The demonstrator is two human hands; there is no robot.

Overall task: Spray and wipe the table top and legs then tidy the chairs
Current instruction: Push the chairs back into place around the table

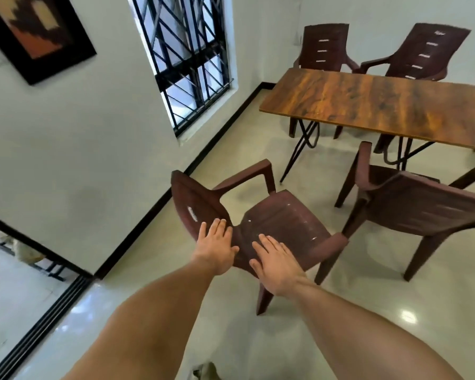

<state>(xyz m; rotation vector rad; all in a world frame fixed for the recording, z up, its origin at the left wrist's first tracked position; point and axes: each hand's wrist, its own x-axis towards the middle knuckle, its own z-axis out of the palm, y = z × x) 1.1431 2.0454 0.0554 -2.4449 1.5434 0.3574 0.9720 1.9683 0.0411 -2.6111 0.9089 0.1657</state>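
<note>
1. We are reaching both arms toward the nearest chair [285, 223], a brown plastic armchair standing upright on the floor [395, 311], close to the floor's edge along the window wall and off the left short end of the table [368, 105], apart from it.
2. Its backrest is sitting on the left and its seat is pointing right, so it is facing along the table's length rather than at the table.
3. Our left hand [217, 250] is lying with straight fingers on the lower backrest, where that meets the seat, gripping nothing.
4. Our right hand [276, 266] is spreading flat, fingers apart, over the seat's near side by the near armrest; we cannot tell how firmly it is pressing.
5. The table's wood-grain top is running its long axis left to right, on thin dark legs.
6. A second chair [428, 207] is standing at the table's near long edge, its back toward us and its seat facing the table.
7. A far-left chair [324, 48] and a far-right chair [428, 50] are standing at the far long edge, facing us.
8. A black skirting [154, 215] is lining the floor's edge under the window [192, 64] with its black grille, and a framed picture [39, 31] is hanging on that wall.
</note>
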